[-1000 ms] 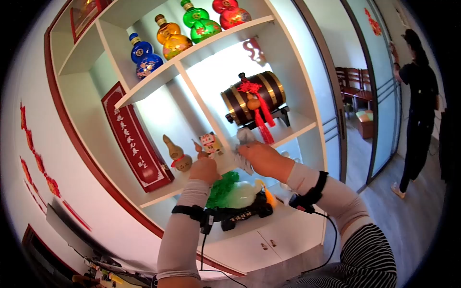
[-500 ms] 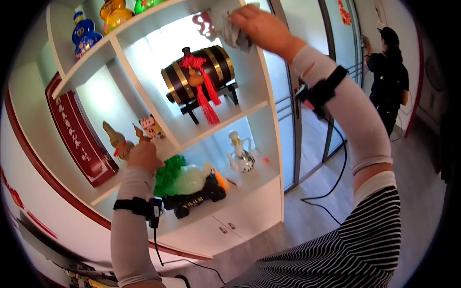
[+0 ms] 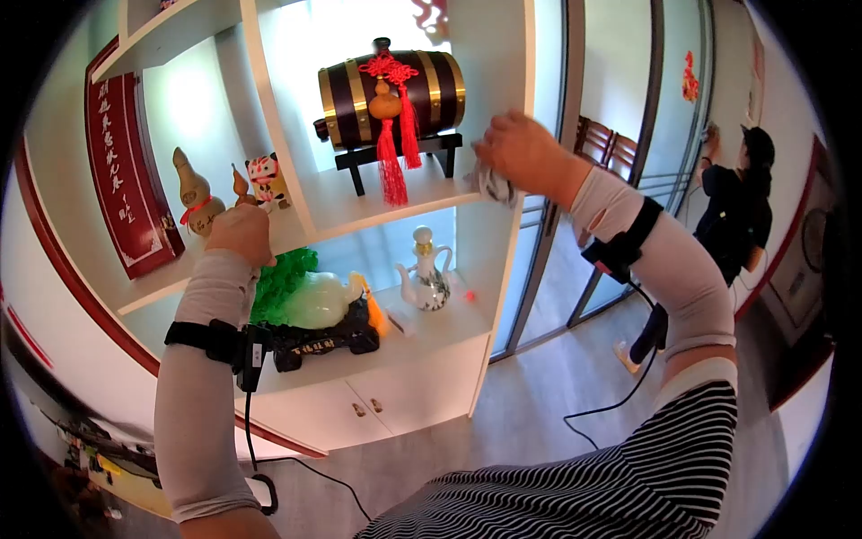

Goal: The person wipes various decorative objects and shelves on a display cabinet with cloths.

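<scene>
My right hand (image 3: 528, 160) is closed on a grey cloth (image 3: 496, 186), at the right upright of the shelf unit, beside the front edge of the middle shelf. The cloth bunches below my fingers. My left hand (image 3: 241, 234) is curled at the front of the left shelf, just below a small gourd (image 3: 241, 186). Its fingertips are hidden, so I cannot tell what they grip. Close by stand a larger gourd (image 3: 195, 199) with a red ribbon and a lucky cat figurine (image 3: 266, 180). A dark wooden barrel (image 3: 393, 97) with brass bands and red tassels rests on a black stand between my hands.
Below are a green-and-white cabbage ornament (image 3: 314, 299) on a black base and a white ewer (image 3: 426, 278). A red plaque (image 3: 133, 180) leans at the left. Cables (image 3: 310, 467) trail from my wrists. Another person (image 3: 738, 202) stands by the glass doors (image 3: 620, 99).
My right hand has come down with the cloth from the upper part of the upright to the middle shelf's level. My left hand stays by the small gourd. The view has shifted downward.
</scene>
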